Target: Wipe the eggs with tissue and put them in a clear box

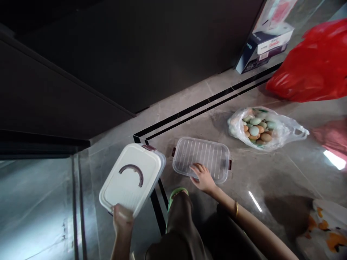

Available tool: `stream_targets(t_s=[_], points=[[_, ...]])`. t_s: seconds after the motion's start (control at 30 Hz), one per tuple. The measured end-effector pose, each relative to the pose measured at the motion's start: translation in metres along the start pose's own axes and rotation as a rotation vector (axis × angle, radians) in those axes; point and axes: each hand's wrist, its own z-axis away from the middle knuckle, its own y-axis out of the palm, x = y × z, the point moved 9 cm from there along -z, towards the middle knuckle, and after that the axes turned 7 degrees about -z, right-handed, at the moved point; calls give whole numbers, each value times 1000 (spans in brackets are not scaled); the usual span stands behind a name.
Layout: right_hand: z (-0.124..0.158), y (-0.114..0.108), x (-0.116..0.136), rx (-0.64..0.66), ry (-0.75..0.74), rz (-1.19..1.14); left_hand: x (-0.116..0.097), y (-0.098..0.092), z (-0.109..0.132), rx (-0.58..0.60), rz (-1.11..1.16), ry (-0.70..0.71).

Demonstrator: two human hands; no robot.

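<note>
My left hand (123,215) is closed on the near edge of a white-lidded plastic storage box (114,193). The box is tilted, with a curved brown handle on its lid, a brown clip at its far edge and a translucent rim below. My right hand (202,177) reaches over the near edge of a clear ribbed plastic container (206,155) on the floor. Its thumb and fingers are spread at the rim. Brown clips stick out at both ends of this container, and no contents show in it.
A clear plastic bag of eggs (258,130) lies right of the clear container. Behind it are a red plastic bag (314,65) and stacked boxes (264,48). A dark cabinet (141,54) stands at the back. A patterned white bag (325,231) is at the lower right.
</note>
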Motion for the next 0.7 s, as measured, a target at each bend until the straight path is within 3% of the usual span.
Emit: stream_targets(t_s=[0.2, 0.53, 0.63, 0.7], points=[[26, 14, -33, 108, -79, 421, -2, 40, 3, -49, 250, 21], [53, 13, -54, 39, -41, 422, -1, 97, 19, 101, 210, -16], [56, -11, -50, -62, -49, 315, -7, 106, 25, 132, 193, 12], [55, -48, -50, -222, -63, 202, -10, 111, 29, 163, 186, 16]])
